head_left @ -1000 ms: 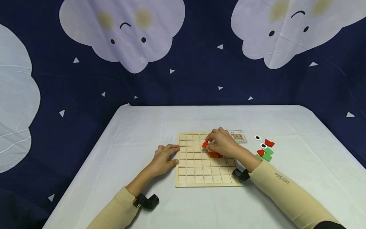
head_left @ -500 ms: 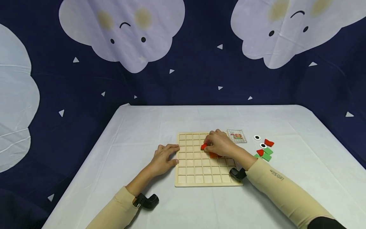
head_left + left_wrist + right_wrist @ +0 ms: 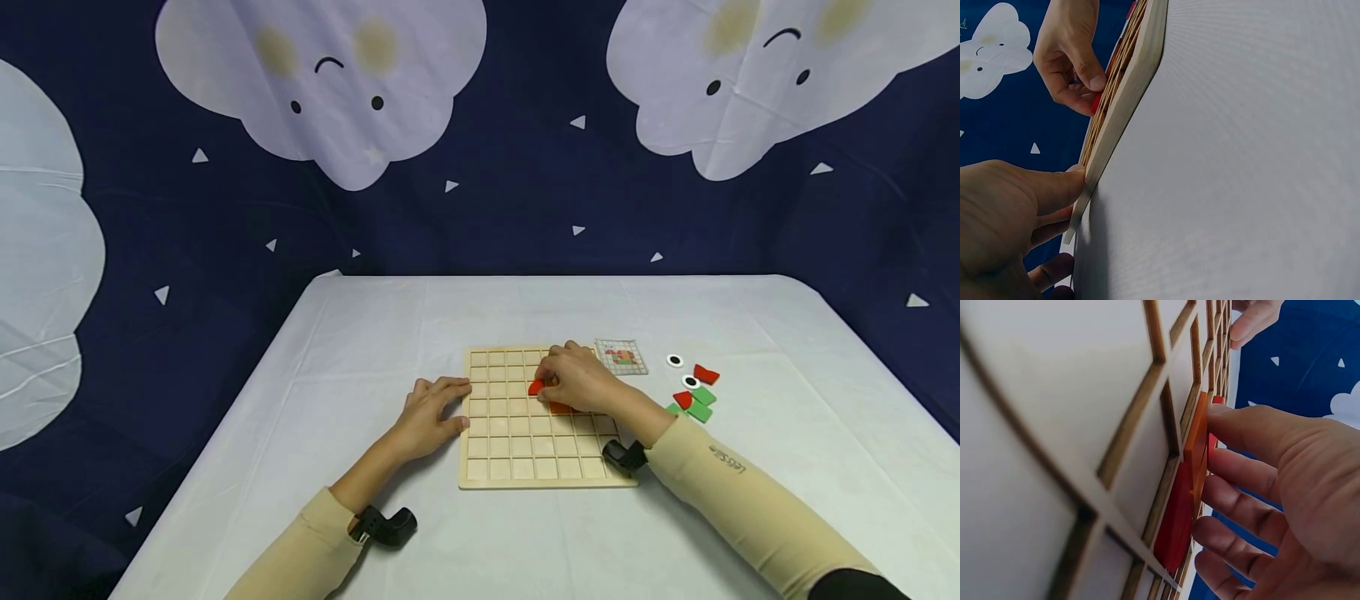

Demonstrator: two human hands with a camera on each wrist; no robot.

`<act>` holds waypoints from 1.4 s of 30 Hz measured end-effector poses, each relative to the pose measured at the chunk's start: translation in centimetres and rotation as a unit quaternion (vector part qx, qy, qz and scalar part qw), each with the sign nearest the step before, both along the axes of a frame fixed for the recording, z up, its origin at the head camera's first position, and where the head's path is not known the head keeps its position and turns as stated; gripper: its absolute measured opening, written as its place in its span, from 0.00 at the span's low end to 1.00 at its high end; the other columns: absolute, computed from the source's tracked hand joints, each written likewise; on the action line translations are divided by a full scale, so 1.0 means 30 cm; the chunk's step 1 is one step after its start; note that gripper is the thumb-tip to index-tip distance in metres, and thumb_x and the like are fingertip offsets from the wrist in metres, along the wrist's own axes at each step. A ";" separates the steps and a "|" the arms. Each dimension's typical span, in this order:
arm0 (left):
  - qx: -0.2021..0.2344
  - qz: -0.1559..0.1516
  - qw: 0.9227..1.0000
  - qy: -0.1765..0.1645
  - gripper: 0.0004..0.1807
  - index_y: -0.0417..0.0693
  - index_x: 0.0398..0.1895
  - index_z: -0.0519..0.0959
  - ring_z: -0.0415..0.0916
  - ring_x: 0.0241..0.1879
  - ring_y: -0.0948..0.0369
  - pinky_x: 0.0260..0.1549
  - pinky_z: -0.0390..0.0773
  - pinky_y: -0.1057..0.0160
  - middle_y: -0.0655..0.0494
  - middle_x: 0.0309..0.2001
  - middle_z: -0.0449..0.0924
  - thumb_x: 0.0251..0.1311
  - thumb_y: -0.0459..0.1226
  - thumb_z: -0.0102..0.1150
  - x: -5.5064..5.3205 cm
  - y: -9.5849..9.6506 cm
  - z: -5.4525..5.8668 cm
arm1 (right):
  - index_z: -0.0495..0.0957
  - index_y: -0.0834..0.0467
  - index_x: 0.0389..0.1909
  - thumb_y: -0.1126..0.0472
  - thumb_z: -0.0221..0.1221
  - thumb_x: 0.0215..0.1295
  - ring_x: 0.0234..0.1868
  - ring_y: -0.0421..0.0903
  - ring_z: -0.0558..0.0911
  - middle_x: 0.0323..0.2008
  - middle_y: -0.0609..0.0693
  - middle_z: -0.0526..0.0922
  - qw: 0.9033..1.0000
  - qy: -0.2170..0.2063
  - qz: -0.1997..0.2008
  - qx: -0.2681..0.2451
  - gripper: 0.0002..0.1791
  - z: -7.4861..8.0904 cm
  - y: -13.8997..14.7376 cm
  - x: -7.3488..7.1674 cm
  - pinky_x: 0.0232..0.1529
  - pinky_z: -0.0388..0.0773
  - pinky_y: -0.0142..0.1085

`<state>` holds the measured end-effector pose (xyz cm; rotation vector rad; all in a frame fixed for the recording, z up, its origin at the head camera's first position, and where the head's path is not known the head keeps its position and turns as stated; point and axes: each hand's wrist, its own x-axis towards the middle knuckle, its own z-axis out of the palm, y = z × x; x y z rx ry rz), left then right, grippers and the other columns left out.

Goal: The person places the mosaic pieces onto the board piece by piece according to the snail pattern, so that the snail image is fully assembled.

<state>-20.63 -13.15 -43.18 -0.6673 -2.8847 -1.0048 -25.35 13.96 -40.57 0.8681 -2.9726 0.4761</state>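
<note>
A wooden grid board (image 3: 510, 447) lies on the white table. My right hand (image 3: 581, 379) pinches a small red piece (image 3: 536, 387) between thumb and fingers, low over the squares at the board's middle. Just behind it in the grid is an orange piece (image 3: 559, 407), partly covered by the hand. The right wrist view shows that orange piece (image 3: 1196, 434) set in the grid beside another red piece (image 3: 1175, 519). My left hand (image 3: 429, 419) rests against the board's left edge, fingers spread; in the left wrist view its thumb (image 3: 1060, 190) touches the rim.
A picture card (image 3: 622, 357) with a printed grid lies by the board's far right corner. To the right are two white discs with black centres (image 3: 675, 361), red pieces (image 3: 706, 374) and green pieces (image 3: 700, 412). A dark cloth with clouds (image 3: 517, 233) hangs behind the table.
My right hand has moved slightly left and lower with the red piece, bringing it down to the grid. It barely moves in the last half second. The left hand stays put.
</note>
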 end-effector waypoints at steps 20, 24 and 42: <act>-0.001 0.003 1.000 -0.002 0.27 0.47 0.60 0.74 0.61 0.47 0.57 0.46 0.57 0.57 0.57 0.64 0.70 0.56 0.39 0.63 0.000 -0.001 -0.002 | 0.83 0.52 0.39 0.52 0.67 0.54 0.36 0.44 0.69 0.36 0.46 0.80 1.000 0.020 0.000 -0.002 0.13 -0.009 0.013 0.010 0.38 0.65 0.39; 0.001 0.002 1.000 -0.003 0.27 0.47 0.60 0.73 0.61 0.47 0.58 0.46 0.57 0.57 0.57 0.64 0.70 0.56 0.39 0.63 0.002 -0.002 -0.004 | 0.84 0.52 0.39 0.52 0.67 0.54 0.35 0.44 0.69 0.35 0.46 0.79 1.000 0.021 -0.004 -0.009 0.13 -0.002 0.014 0.014 0.37 0.63 0.37; -0.002 -0.001 1.000 0.004 0.27 0.46 0.60 0.74 0.61 0.47 0.57 0.46 0.57 0.58 0.57 0.64 0.71 0.56 0.39 0.63 0.000 -0.002 -0.004 | 0.82 0.58 0.46 0.56 0.62 0.58 0.44 0.51 0.71 0.41 0.54 0.80 0.993 -0.001 -0.096 -0.061 0.16 0.089 0.260 0.044 0.44 0.66 0.44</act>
